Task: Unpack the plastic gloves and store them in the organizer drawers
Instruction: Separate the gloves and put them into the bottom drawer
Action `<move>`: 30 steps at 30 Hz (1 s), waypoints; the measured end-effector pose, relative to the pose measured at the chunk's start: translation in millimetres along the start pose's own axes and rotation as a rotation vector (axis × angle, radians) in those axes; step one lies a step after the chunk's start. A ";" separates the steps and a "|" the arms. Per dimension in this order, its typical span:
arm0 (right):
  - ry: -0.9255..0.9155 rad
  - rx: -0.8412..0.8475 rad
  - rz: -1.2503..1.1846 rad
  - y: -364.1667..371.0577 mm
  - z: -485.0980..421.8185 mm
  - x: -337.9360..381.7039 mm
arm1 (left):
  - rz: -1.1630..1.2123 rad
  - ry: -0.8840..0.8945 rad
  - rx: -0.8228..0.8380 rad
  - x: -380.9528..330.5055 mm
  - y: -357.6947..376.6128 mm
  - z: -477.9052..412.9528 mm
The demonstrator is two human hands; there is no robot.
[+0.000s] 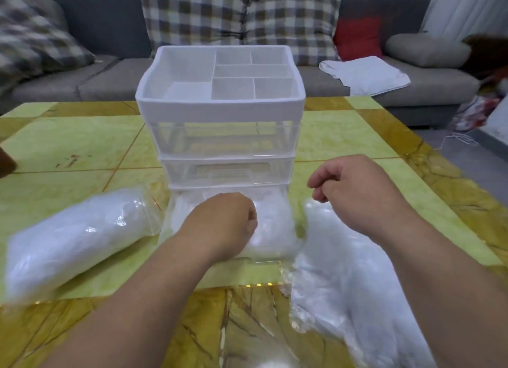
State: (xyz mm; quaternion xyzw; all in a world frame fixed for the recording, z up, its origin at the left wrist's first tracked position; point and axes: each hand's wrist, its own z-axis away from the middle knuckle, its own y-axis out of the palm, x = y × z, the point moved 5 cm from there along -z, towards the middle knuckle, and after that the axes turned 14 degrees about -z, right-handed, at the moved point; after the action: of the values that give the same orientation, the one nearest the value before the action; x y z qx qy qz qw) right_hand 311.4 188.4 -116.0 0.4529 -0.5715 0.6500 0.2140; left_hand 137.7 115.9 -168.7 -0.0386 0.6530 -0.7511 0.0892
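Left hand (pixel 228 222) curling loosely, pressing gloves (pixel 272 224) into pulled-out bottom drawer (pixel 176 202) of organizer (pixel 220 106). Right hand (pixel 354 191) hovering right of drawer, loosely curled, seemingly holding nothing. Sealed pack (pixel 74 238) waiting left of organizer. Next: closing drawer.

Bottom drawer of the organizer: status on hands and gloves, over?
Left hand pressing gloves into pulled-out clear bottom drawer. Right hand curled above loose plastic gloves. Sealed glove bag waiting left. Nothing obstructing.
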 end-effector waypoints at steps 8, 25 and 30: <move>0.082 -0.104 -0.096 -41.9 -1.2 -45.3 | 0.131 0.135 0.238 -41.6 12.4 3.3; 0.433 -0.160 0.081 -81.2 -10.1 -138.9 | 0.227 0.177 -0.257 -99.9 -18.3 14.6; 0.363 -0.164 -0.057 -77.9 -9.6 -139.1 | 0.078 0.425 -0.065 -138.6 33.2 24.6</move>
State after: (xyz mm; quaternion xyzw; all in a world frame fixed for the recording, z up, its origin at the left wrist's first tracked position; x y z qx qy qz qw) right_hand 439.3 250.6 -188.5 0.3253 -0.5615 0.6659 0.3681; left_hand 280.7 113.1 -189.9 0.1430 0.6820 -0.7169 -0.0231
